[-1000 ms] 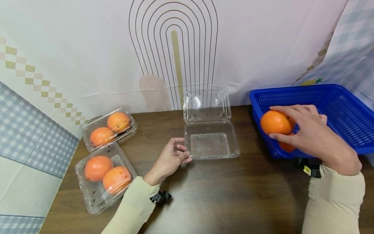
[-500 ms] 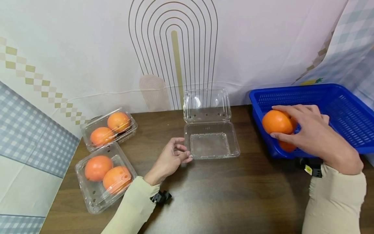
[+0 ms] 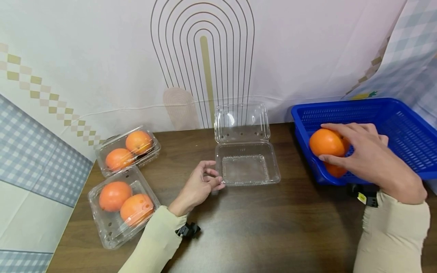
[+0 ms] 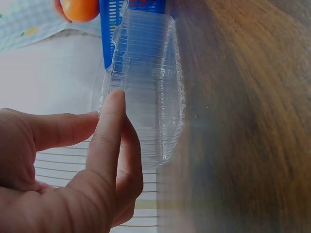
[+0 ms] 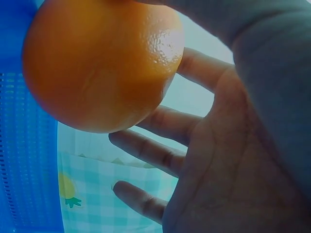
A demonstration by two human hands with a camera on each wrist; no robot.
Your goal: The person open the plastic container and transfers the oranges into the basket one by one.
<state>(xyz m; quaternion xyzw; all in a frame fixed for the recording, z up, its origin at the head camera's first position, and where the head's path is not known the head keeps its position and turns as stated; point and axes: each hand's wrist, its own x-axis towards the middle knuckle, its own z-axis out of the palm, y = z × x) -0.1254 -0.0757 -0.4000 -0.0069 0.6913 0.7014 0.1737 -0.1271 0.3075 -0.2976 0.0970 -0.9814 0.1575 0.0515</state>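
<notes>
My right hand [image 3: 365, 155] grips an orange [image 3: 326, 142] above the left end of the blue basket [image 3: 406, 136]; the right wrist view shows that orange [image 5: 99, 63] held between thumb and fingers. Another orange [image 3: 334, 170] lies in the basket just below it. An open clear clamshell box [image 3: 246, 168] stands empty at the table's middle, lid [image 3: 241, 122] leaning on the wall. My left hand [image 3: 201, 185] pinches the box's front left corner; in the left wrist view my fingers [image 4: 104, 145] touch the clear box [image 4: 153, 97].
Two closed clear boxes, each with two oranges, sit at the left: one [image 3: 128, 149] near the wall, one [image 3: 121, 204] nearer me. The dark wooden table [image 3: 273, 227] runs to a patterned wall cloth behind.
My right hand with the orange has drifted slightly right and down over the basket's left end. The left hand has not moved.
</notes>
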